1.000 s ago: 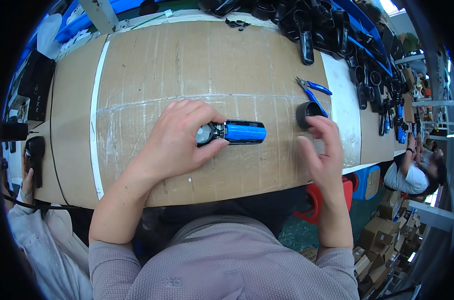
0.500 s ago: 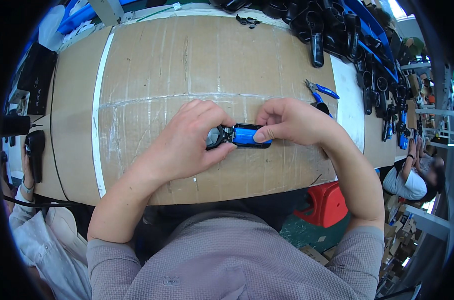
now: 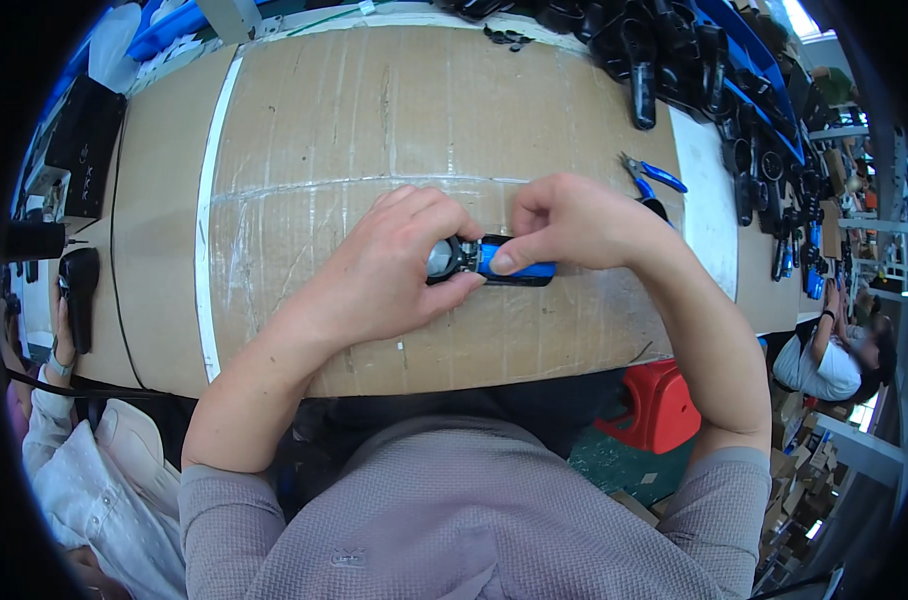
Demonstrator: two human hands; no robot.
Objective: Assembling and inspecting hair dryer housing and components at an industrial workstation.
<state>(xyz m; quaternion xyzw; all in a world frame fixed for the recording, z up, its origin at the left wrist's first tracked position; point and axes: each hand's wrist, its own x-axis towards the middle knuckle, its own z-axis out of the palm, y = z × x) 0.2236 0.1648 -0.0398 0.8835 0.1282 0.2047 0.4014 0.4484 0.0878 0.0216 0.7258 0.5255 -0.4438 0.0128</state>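
A black handheld device housing [image 3: 519,281] lies lengthwise over the cardboard, its open side up. Its left end is round with a grey, clear-looking disc [image 3: 440,258]. In the right part sits a long blue block [image 3: 540,269] that looks like a battery pack, with small metal parts between the two. My left hand [image 3: 399,265] is closed round the round end, thumb on the near side and fingers on the far side. My right hand [image 3: 564,230] presses its thumb on the blue block near the middle of the housing; its other fingers are curled and partly hidden.
Cardboard [image 3: 374,120] covers the table. Blue-handled pliers [image 3: 654,177] lie to the right, with a dark part beside them. Black housings [image 3: 642,70] pile up at the far right; small black bits [image 3: 507,38] lie at the far edge. A red stool [image 3: 664,405] stands below. Co-workers sit at both sides.
My right thumb has slid left along the blue block, toward the middle of the housing. My left hand keeps its hold on the round end. The whole view has shifted slightly.
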